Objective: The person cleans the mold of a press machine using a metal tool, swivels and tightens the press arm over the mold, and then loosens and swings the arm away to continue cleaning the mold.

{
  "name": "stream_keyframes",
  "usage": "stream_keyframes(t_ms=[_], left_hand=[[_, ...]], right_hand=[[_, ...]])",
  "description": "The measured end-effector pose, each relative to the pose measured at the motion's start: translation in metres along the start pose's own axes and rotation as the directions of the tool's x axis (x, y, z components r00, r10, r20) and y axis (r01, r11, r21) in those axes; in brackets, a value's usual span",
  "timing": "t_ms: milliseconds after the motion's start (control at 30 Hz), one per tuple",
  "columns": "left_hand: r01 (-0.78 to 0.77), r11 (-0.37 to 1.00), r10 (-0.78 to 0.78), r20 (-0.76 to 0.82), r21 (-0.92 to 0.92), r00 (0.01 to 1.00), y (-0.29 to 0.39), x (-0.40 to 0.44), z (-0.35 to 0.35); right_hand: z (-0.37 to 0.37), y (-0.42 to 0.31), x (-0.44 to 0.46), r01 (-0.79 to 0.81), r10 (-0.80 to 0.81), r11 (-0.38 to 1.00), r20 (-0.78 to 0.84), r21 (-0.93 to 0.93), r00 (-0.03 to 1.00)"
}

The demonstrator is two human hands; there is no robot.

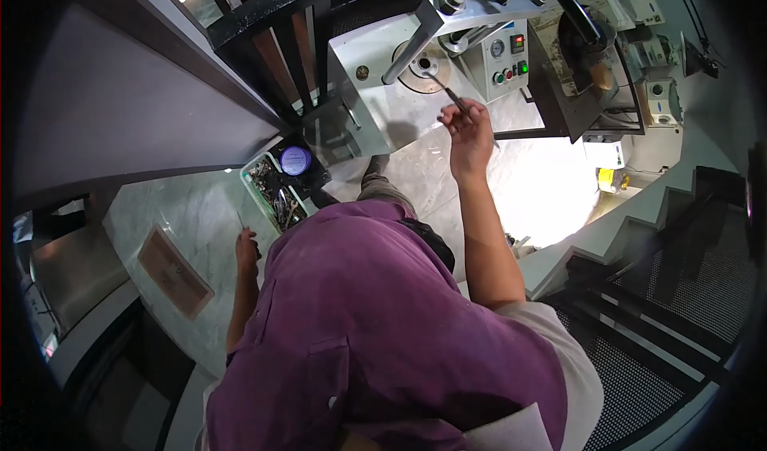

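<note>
My right hand [467, 131] is closed on a thin dark-handled tool [456, 100], its tip pointing up and left to the round fitting [424, 65] in the top of a white machine [375, 91]. A metal arm [411, 53] of the machine spans just beside that fitting. Low on the left, my left hand [248, 244] hangs over the marble surface [212, 203] with its fingers curled; a thin object seems to stick up from it, too faint to name. Near it stands a green-edged tray [250, 184] of small metal tools.
A control box [497, 63] with a gauge, buttons and a red display stands on the machine. A purple-lidded tin [296, 161] is beside the tray. A brown sheet [174, 271] lies at left. Black railings [264, 19] rise behind; stairs [639, 219] are at right.
</note>
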State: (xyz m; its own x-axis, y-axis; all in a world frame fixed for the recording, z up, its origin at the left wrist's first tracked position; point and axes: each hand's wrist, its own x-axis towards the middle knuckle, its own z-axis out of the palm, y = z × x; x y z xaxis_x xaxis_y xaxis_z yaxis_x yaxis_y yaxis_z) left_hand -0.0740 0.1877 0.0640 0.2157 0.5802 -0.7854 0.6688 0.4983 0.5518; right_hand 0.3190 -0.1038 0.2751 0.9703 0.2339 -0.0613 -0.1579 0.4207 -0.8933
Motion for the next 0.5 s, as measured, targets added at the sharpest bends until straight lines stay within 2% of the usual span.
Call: stream_keyframes(t_ms=[33, 100, 167, 233, 300, 367, 400, 467, 500], left_hand=[[0.007, 1.000, -0.007, 0.005, -0.002, 1.000, 0.010, -0.006, 0.008], [-0.297, 0.950, 0.301, 0.023, -0.100, 0.953, 0.047, -0.030, 0.028], [-0.424, 0.891, 0.444, 0.118, -0.163, 0.888, 0.093, -0.056, 0.050], [-0.605, 0.788, 0.614, 0.221, -0.115, 0.758, 0.140, -0.091, 0.071], [-0.798, 0.598, 0.777, 0.302, -0.077, 0.553, 0.185, -0.132, 0.093], [-0.891, 0.443, 0.845, 0.381, -0.104, 0.376, 0.224, -0.174, 0.110], [-0.861, 0.477, 0.827, 0.422, -0.178, 0.371, 0.232, -0.190, 0.117], [-0.887, 0.424, 0.819, 0.496, -0.182, 0.289, 0.248, -0.215, 0.129], [-0.888, 0.420, 0.820, 0.497, -0.185, 0.284, 0.252, -0.222, 0.137]], right_hand=[[-0.001, -0.005, -0.009, -0.002, 0.002, 1.000, -0.001, -0.008, 1.000], [-0.002, -0.015, -0.027, -0.004, 0.000, 0.999, 0.097, 0.041, 0.995], [0.009, -0.027, -0.042, -0.008, 0.001, 0.998, 0.126, 0.055, 0.992], [0.018, -0.035, -0.052, -0.012, -0.002, 0.997, 0.183, 0.075, 0.983], [0.024, -0.040, -0.059, -0.001, -0.019, 0.996, 0.228, 0.087, 0.973], [0.030, -0.046, -0.066, 0.005, -0.031, 0.995, 0.270, 0.098, 0.962], [0.032, -0.048, -0.068, 0.009, -0.037, 0.995, 0.273, 0.102, 0.961], [0.034, -0.051, -0.071, 0.030, -0.050, 0.997, 0.282, 0.074, 0.958], [0.035, -0.052, -0.074, 0.035, -0.054, 0.997, 0.281, 0.074, 0.958]])
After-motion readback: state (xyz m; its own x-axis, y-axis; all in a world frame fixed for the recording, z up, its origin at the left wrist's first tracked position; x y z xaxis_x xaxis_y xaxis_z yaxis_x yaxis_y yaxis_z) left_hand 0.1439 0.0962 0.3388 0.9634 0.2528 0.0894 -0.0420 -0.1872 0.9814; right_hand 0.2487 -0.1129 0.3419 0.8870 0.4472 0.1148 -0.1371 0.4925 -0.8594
